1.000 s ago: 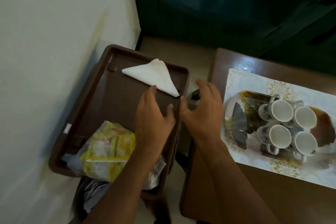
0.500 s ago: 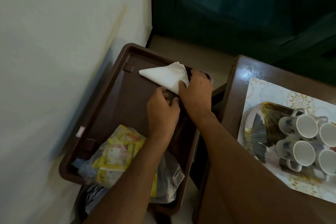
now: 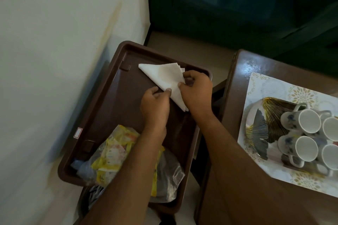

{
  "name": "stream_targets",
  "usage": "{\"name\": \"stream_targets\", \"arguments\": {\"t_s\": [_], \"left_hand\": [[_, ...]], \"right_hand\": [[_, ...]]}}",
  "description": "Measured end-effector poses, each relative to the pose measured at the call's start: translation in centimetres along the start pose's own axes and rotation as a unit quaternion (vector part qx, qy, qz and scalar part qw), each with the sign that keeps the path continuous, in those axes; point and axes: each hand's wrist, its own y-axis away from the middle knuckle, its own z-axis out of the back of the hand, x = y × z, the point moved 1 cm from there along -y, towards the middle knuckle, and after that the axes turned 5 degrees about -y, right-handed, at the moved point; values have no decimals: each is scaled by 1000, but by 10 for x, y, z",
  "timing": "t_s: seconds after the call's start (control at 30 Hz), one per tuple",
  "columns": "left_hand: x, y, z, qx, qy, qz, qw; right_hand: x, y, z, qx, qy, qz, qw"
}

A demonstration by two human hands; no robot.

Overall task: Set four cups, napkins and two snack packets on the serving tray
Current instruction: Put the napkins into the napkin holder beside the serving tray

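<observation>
Both hands are pinching the folded white napkin (image 3: 165,80) at the far end of the brown tray (image 3: 117,100), left hand (image 3: 155,104) on its near edge and right hand (image 3: 196,91) on the right corner. It's looking thin, floppy paper, so I'd be gripping lightly at the folded edges. Snack packets (image 3: 117,151) are sitting at the tray's near end, cups (image 3: 309,139) on the right surface (image 3: 236,86).

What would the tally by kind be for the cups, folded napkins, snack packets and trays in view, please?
White cups: 4
Folded white napkin: 1 stack, sheets uncountable
Yellow snack packets: heap, count unclear
Brown tray: 1
Patterned serving tray: 1
Total: 7, plus the packets
</observation>
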Motion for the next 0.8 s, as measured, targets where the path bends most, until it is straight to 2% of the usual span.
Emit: {"name": "stream_targets", "arguments": {"t_s": [0.2, 0.33, 0.43, 0.6, 0.73, 0.8], "left_hand": [[-6, 2, 9, 49, 158, 46, 985], [-3, 9, 14, 58, 229, 49, 970], [-1, 17, 13, 62, 241, 55, 967], [0, 36, 8, 84, 233, 25, 969], [0, 54, 2, 115, 232, 4, 966], [2, 64, -5, 119, 230, 6, 966]], "right_hand": [[2, 18, 16, 47, -170, -90, 980], [-2, 32, 25, 70, -225, -118, 965], [-7, 42, 29, 71, -228, -106, 965], [-11, 55, 41, 29, -251, -89, 963], [-13, 63, 56, 87, -346, -160, 920], [-16, 70, 65, 100, -347, -139, 922]]}}
